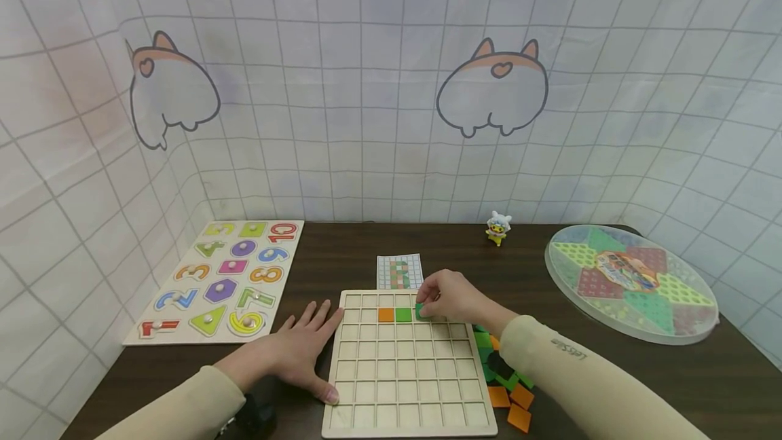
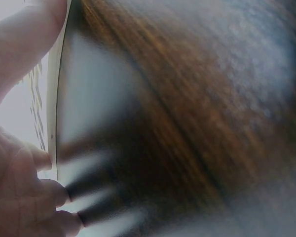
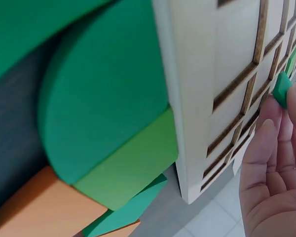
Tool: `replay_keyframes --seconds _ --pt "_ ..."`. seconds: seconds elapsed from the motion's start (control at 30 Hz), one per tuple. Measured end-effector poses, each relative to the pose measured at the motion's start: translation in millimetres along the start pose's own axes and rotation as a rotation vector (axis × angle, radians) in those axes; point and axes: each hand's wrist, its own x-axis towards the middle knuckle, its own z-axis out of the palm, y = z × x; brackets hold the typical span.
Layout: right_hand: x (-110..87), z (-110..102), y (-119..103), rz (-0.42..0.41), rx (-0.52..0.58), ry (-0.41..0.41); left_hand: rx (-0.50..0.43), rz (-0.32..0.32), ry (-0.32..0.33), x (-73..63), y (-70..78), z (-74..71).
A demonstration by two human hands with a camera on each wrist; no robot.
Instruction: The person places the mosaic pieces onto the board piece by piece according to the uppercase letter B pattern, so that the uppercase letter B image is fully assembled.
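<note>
The right hand (image 1: 455, 296) is pinching a dark green tile (image 1: 419, 311) over the board (image 1: 409, 433), just beside a light green tile (image 1: 403, 315) and an orange tile (image 1: 386, 315). The left hand (image 1: 303, 350) is spreading its fingers by the board's left side, its thumb touching the edge. To do this well, the pinching fingers should be holding the tile flat and straight with the lines, and the left hand should be stopping any sliding. Loose pieces (image 1: 519, 418) are lying on the right. The dark table (image 1: 342, 250) is also holding a picture card (image 1: 399, 269), a number puzzle (image 1: 244, 284), a little toy (image 1: 498, 228) and a round game (image 1: 632, 284). A white wall (image 1: 366, 87) with gray lines is standing behind.
</note>
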Motion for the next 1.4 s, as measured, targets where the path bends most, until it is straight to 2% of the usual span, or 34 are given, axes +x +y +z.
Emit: replay_keyframes --seconds 0.6,1.03,1.4 --pt "-1.4 8.3 -6.6 -0.028 -0.145 0.032 -0.008 -0.001 0.005 -0.3 1.5 0.3" --pt "-1.7 10.5 -7.2 -0.014 -0.169 0.058 -0.007 -0.003 0.004 0.5 1.9 -0.3" --pt "-3.2 5.3 -4.5 0.000 -0.160 0.004 0.000 -0.002 0.001 0.5 -0.3 0.0"
